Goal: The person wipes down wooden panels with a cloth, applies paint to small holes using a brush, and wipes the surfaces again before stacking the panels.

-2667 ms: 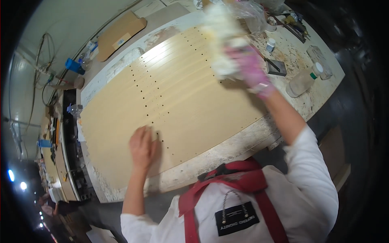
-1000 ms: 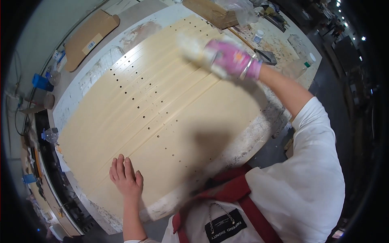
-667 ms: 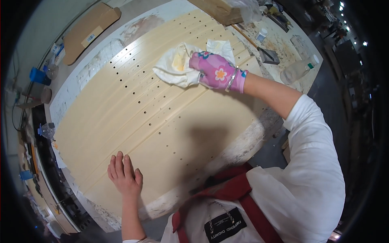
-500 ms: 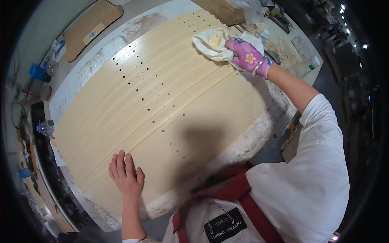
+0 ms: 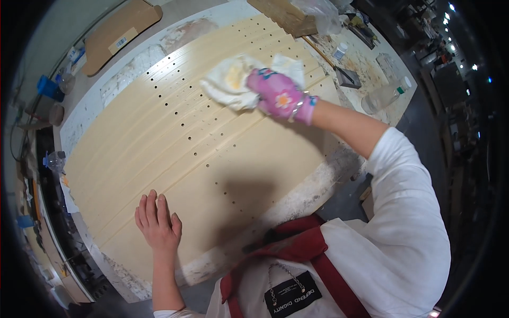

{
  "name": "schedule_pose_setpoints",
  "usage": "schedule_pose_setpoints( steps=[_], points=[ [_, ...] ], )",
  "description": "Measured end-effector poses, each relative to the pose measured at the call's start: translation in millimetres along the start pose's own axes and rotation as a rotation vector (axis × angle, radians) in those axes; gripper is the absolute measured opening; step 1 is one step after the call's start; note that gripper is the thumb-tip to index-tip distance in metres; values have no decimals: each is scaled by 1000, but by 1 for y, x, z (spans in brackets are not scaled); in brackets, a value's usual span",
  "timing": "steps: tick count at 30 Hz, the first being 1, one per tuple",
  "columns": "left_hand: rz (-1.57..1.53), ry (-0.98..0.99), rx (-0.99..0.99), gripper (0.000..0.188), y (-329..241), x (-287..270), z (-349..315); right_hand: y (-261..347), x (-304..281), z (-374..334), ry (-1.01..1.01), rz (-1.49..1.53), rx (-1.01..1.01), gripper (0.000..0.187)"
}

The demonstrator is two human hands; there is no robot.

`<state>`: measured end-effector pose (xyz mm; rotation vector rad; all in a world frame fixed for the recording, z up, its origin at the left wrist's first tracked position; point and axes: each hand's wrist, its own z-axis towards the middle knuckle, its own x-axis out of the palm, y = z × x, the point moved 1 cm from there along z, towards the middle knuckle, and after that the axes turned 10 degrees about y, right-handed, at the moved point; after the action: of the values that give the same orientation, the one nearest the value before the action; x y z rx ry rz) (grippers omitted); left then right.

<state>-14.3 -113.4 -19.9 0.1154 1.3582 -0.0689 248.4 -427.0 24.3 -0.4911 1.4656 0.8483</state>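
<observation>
A large cream-coloured panel [image 5: 132, 175] with shallow ridges and rows of small dark holes lies flat across the worktable. My right hand [image 5: 281, 98], in a pink flowered glove, grips a crumpled white cloth [image 5: 225, 87] with a yellowish stain. The cloth rests on the panel's upper middle part and covers some of the holes. Bare and ungloved, my left hand [image 5: 159, 221] lies flat near the panel's lower left, its fingers stretched out and holding nothing.
Beyond the panel on the right stand a clear bottle with a green band [image 5: 387, 95], a small white bottle [image 5: 340, 51] and a scraper-like tool [image 5: 347, 78]. A cardboard piece [image 5: 119, 37] lies at the far left. The stained white table edge [image 5: 307, 199] runs along my front.
My right hand has swept the cloth left and toward me across the panel, from its far right edge to its upper middle. My left hand stays on the panel, nearly unmoved.
</observation>
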Motion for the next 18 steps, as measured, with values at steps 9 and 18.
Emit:
schedule_pose_setpoints(
  steps=[9, 18],
  points=[
    [-50, -15, 7, 43, 5, 1, -6, -112, -67, -25, -33, 146, 712, 24],
    [-167, -102, -13, 54, 39, -33, 74, 64, 18, 43, -2, 92, -318, 14]
  ],
)
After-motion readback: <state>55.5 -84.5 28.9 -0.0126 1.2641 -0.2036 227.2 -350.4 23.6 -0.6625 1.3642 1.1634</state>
